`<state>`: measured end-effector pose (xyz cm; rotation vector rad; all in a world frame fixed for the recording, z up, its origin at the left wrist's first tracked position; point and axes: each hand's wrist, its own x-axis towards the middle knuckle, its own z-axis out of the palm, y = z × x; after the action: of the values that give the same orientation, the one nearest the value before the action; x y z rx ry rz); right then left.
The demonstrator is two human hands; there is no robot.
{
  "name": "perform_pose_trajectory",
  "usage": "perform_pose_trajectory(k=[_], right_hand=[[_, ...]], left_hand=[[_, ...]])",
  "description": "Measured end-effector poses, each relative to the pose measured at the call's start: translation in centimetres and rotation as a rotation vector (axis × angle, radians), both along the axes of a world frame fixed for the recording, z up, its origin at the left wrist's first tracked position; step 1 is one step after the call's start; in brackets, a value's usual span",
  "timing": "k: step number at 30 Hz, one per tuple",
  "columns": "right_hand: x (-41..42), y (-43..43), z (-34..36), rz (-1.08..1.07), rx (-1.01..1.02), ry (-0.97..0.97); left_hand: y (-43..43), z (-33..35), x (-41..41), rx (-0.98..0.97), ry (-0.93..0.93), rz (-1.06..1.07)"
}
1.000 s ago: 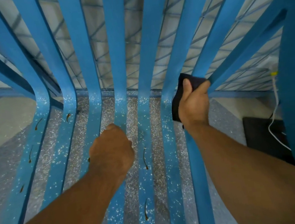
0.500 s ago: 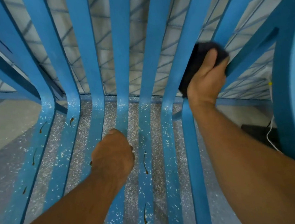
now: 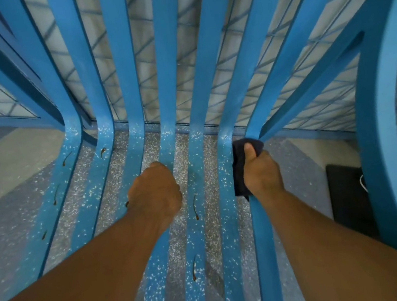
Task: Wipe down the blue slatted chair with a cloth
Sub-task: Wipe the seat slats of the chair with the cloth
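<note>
Dark cloth (image 3: 238, 167) wrapped round a right-side slat of blue slatted chair (image 3: 169, 78), gripped by right hand (image 3: 262, 174); left hand (image 3: 156, 194) curled round a middle slat.

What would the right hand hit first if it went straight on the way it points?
Probably its own slat: the right hand grips the dark cloth round a chair slat that bends up into the backrest just ahead of the thumb, though depth is unclear.
</note>
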<state>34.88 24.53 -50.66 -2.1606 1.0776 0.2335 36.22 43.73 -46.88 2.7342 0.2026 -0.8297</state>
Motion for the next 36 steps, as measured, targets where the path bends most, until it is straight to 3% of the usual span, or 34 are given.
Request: perform_pose_trajectory(k=[8,13,19,27,36], right_hand=[[-10.7,3.8,2.8,0.061,-0.036,0.175],[-9.3,3.1,2.6,0.073,0.010,0.315],[-8.5,3.8,2.2,0.084,-0.156,0.194],[-14.6,4.8,2.6,0.053,-0.046,0.234],[-14.4,4.4,2.1,0.023,-0.060,0.065]], left_hand=[[0.0,0.5,-0.1,0.000,-0.014,0.011],[0.0,0.1,0.1,0.018,0.001,-0.017],[0.1,-0.7,0.3,0.027,0.006,-0.019],[0.2,-0.7,0.1,0.020,-0.021,-0.022],[0.6,0.3,-0.5,-0.031,0.001,-0.043]])
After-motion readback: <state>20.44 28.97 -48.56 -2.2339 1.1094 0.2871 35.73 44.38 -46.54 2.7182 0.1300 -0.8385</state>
